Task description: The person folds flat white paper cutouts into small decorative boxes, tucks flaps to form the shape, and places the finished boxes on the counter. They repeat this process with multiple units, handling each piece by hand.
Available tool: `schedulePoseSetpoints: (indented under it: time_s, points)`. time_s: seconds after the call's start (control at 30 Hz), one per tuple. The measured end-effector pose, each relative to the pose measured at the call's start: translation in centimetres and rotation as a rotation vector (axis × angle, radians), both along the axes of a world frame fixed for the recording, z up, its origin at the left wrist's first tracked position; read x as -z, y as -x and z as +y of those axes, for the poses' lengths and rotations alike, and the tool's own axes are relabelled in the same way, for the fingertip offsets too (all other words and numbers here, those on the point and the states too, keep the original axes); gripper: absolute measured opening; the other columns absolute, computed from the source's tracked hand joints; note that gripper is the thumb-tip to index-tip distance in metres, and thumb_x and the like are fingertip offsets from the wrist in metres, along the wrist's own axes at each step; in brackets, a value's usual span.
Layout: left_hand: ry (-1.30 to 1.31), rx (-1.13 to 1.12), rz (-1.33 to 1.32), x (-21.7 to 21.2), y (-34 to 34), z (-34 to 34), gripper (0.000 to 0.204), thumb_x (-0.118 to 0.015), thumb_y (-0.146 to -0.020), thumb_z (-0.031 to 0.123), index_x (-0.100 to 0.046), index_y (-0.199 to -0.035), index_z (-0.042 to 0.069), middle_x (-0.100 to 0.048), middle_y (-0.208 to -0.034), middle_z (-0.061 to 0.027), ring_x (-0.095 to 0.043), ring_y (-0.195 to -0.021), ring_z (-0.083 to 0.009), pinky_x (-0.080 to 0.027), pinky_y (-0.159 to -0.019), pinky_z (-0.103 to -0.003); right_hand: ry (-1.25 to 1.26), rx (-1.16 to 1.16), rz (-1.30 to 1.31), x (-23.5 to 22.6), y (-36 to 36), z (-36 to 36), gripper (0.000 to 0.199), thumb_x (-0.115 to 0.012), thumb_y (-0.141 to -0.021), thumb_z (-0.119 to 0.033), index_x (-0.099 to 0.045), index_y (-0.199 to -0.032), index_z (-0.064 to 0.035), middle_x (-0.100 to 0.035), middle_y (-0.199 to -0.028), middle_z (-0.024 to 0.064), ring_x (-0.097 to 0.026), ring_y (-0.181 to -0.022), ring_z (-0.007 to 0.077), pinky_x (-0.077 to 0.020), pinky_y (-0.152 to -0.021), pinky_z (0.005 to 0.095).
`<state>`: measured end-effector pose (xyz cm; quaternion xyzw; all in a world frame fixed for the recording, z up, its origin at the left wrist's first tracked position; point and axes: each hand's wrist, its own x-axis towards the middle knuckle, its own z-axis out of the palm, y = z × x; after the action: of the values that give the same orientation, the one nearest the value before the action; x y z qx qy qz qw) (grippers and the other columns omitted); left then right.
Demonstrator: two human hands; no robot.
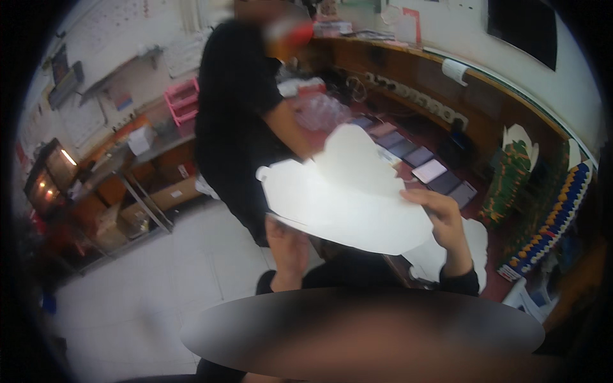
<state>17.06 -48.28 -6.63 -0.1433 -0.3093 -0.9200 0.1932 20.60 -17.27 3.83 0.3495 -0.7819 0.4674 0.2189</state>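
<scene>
Both hands hold up a flat white die-cut cardboard sheet (348, 195): the left hand (287, 246) grips its lower edge, the right hand (440, 214) pinches its right side. Behind it, a person in black (239, 108) bends over the counter (408, 121).

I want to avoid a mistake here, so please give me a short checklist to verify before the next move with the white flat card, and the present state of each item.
1. Left hand on the card: ok, it supports the lower left edge from beneath.
2. Right hand on the card: ok, the fingers grip the right edge.
3. Card flat, not yet folded: ok.
4. Space in front: not ok, a person in black stands close behind the card.
5. Counter free for the card: not ok, dark flat tiles lie in rows on it.
6. Printed side of the card: cannot tell, only a plain white face shows.
</scene>
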Motion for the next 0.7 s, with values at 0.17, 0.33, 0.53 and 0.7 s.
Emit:
schedulePoseSetpoints:
  time_s: [0.17, 0.33, 0.53, 0.7]
  points:
    - [-0.027, -0.060, 0.041, 0.9, 1.6, -2.3, 0.042, -0.062, -0.102, 0.016, -0.047, -0.140, 0.006, -0.057, -0.138, -0.0084, -0.057, -0.127, -0.0236, -0.050, -0.106, -0.042, -0.073, 0.528, 0.480, -4.0, -5.4, -0.9, 0.062, -0.061, -0.074, 0.013, -0.063, -0.135, -0.0002, -0.070, -0.123, 0.0184, -0.070, -0.108, 0.0323, -0.0542, -0.092, 0.0359]
    - [-0.011, -0.172, -0.023, 3.0, 4.1, -4.7, 0.059, -0.067, -0.093, 0.004, -0.042, -0.146, 0.007, -0.054, -0.141, -0.0102, -0.055, -0.130, -0.0272, -0.048, -0.110, -0.042, 0.089, 0.495, 1.109, -3.8, -10.9, -2.0, 0.088, -0.053, -0.094, 0.007, -0.009, -0.164, -0.0216, -0.059, -0.124, 0.0295, -0.067, -0.109, 0.0375, -0.0638, -0.084, 0.0424]
    - [0.006, -0.132, -0.085, 4.1, 4.7, -3.1, 0.046, -0.057, -0.104, 0.017, -0.043, -0.146, 0.005, -0.052, -0.145, -0.0158, -0.052, -0.135, -0.0293, -0.047, -0.113, -0.044, 0.060, 0.619, 0.964, -3.7, -10.1, 1.0, 0.102, -0.050, -0.092, 0.007, 0.021, -0.160, -0.0200, -0.067, -0.105, 0.0242, -0.069, -0.084, 0.0277, -0.0605, -0.079, 0.0377]
    - [-0.011, -0.036, -0.103, 4.3, 5.0, -2.0, 0.044, -0.058, -0.104, 0.016, -0.044, -0.144, 0.005, -0.053, -0.144, -0.0151, -0.053, -0.133, -0.0283, -0.048, -0.111, -0.043, 0.392, 0.593, 0.867, -3.7, -10.4, -0.5, 0.112, -0.051, -0.091, 0.008, 0.040, -0.151, -0.0181, -0.070, -0.095, 0.0224, -0.069, -0.078, 0.0272, -0.0590, -0.078, 0.0376]
